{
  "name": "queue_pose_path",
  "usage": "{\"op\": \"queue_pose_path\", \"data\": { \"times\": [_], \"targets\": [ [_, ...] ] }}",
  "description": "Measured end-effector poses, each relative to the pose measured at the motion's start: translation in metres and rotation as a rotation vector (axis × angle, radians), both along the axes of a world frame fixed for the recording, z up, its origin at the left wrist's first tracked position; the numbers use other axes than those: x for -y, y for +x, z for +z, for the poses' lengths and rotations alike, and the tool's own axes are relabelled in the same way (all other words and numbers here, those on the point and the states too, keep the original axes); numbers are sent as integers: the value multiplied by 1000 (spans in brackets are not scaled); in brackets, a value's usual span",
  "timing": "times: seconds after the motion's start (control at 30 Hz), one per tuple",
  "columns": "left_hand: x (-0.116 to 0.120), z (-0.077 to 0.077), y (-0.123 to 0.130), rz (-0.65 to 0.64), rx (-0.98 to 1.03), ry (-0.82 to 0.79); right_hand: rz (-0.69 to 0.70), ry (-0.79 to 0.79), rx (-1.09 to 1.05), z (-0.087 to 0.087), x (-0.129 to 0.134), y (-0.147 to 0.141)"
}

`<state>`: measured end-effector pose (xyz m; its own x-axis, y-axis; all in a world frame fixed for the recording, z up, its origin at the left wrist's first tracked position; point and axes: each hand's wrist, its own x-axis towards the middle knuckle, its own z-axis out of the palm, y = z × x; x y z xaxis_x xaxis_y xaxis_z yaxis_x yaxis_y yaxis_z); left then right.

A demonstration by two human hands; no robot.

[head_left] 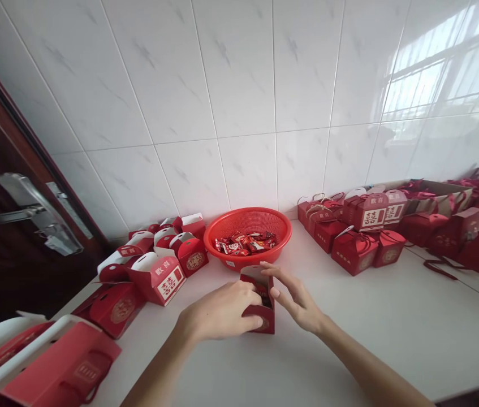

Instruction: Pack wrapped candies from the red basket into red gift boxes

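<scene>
An opened red gift box (268, 325) stands on the white table in front of the basket. My left hand (226, 310) reaches over its left side, with the fingers dipping into the opening and the thumb at the front wall; whatever those fingertips hold is hidden. On the right, my right hand (296, 297) has its fingers apart, touching the box's right side and upper flap. Something dark red lies inside the box, partly covered by my left fingers. Just behind is a red plastic basket (245, 260) with several red-wrapped candies (250, 243) in it.
Open red boxes (160, 277) crowd the left side, one large box (61, 362) nearest. Closed red boxes (353, 251) stand at the right, before a larger carton (447, 195). A tiled wall backs the table; a dark door is at left.
</scene>
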<state>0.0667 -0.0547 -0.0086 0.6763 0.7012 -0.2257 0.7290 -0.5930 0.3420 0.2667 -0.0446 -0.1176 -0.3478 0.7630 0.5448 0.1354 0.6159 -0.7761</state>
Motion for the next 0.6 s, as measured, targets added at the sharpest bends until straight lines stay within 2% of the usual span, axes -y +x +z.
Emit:
{"op": "queue_pose_path", "data": {
  "times": [0.1, 0.27, 0.4, 0.6],
  "targets": [
    [-1, 0, 1, -5, -9, -8, -6, -11, 125, -4, -1, -2],
    [2, 4, -1, 12, 39, -26, -90, 88, 287, -10, -3, -9],
    [1, 7, -8, 30, 52, 17, -139, 129, 263, -12, -3, -10],
    [-6, 3, -12, 98, 18, 71, -169, 129, 177, -11, -2, -8]
  ]
}}
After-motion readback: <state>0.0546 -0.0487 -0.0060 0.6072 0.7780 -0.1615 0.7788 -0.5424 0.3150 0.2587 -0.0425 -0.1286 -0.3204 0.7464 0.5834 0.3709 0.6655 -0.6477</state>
